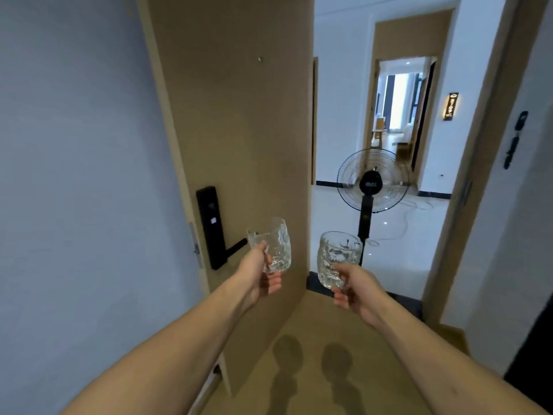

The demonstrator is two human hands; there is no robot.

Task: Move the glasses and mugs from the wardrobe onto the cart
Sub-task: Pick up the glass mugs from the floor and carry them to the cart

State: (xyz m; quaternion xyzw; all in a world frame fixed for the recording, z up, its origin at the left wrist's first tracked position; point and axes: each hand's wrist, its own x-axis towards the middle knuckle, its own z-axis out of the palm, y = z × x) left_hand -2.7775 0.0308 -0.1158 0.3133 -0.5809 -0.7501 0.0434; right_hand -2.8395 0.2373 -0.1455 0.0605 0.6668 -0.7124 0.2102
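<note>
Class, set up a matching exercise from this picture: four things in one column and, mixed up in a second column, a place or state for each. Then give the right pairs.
Things
1. left hand
2. right hand
3. standing fan
4. black door lock

Places or states
A. stands on the shiny floor beyond the doorway
B. mounted on the open wooden door
C. holds the glass in front of the door
D. holds the glass in front of the fan's pole

Pairs: 1-C, 2-D, 3-A, 4-B
</note>
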